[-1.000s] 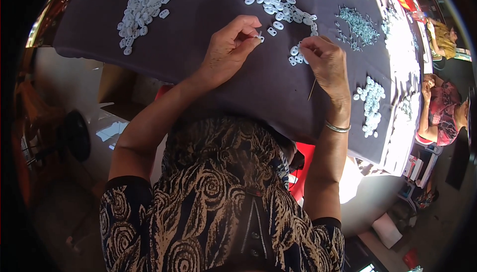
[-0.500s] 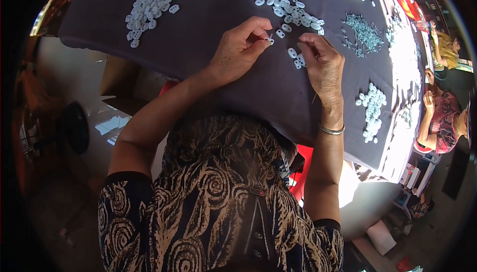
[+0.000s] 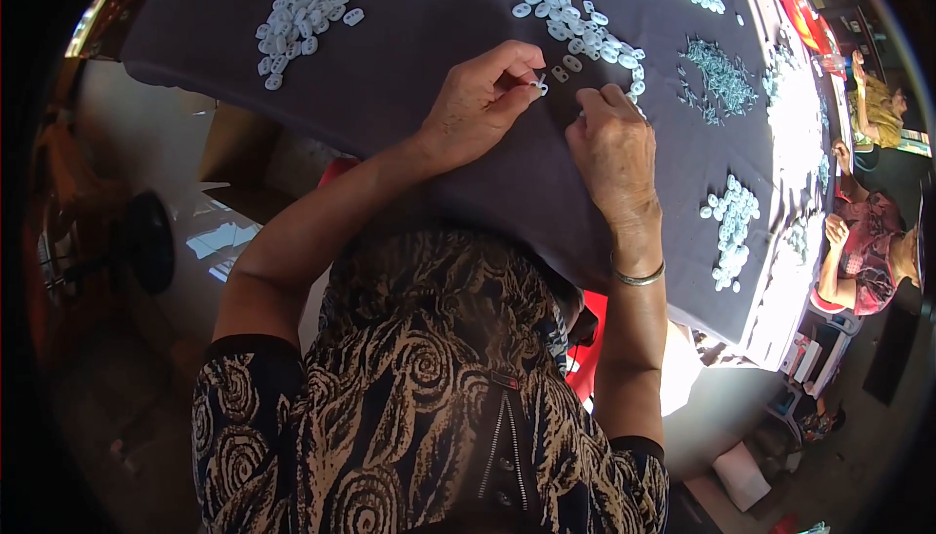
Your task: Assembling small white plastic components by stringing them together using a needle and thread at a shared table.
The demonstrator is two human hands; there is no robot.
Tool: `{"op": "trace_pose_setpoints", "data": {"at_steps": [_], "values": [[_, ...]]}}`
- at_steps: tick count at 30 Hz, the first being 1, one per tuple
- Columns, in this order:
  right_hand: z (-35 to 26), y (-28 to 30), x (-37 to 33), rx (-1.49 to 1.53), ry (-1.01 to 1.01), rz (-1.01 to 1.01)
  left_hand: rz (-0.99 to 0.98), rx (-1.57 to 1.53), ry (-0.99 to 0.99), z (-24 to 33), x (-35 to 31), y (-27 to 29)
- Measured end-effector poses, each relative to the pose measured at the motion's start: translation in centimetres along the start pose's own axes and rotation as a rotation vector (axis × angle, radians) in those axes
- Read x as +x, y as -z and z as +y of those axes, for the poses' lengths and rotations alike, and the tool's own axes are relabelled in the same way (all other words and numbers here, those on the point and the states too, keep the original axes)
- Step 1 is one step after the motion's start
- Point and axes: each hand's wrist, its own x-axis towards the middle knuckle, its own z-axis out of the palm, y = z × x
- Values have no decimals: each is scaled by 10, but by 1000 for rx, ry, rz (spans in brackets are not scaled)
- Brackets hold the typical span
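Between the thumb and fingertips of my left hand (image 3: 478, 97) is a small white plastic piece (image 3: 540, 88), with a thin pin-like bit sticking up from it. My right hand (image 3: 616, 149) is lowered to the cloth just to the right, its fingers curled together; what they hold, if anything, is hidden. Two loose white pieces with holes (image 3: 560, 74) lie just beyond my hands. Past them spreads a cluster of white oval pieces (image 3: 575, 29), whose near end reaches my right fingers.
Dark cloth covers the table (image 3: 390, 56). A heap of white two-holed pieces (image 3: 310, 7) lies at left, a pile of small metal pins or screws (image 3: 723, 80) at right. Another white group (image 3: 731, 227) sits nearer the right edge. Other people (image 3: 868, 241) sit beyond the table's right side.
My right hand has moved down and left onto the spot where a few white pieces lay, covering them. My left hand keeps its pinch, nearly still. The whole view has shifted slightly.
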Motion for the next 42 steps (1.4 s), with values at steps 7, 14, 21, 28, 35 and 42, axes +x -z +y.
{"op": "trace_pose_setpoints", "data": {"at_steps": [7, 14, 21, 28, 35, 42], "values": [[4, -1, 3, 86, -128, 56, 3, -17, 2, -2, -1, 0], [2, -17, 4, 533, -218, 140, -15, -11, 30, -1, -1, 1], [-2, -15, 4, 199, 50, 90, 24, -38, 9, -2, 0, 1], [5, -8, 2, 97, 26, 95, -49, -39, 40, 0, -2, 2], [4, -4, 4, 862, -430, 88, -192, -22, 63, 6, -1, 3], [-2, -8, 4, 1025, -443, 22, -261, -21, 104, 10, 0, 4]]}}
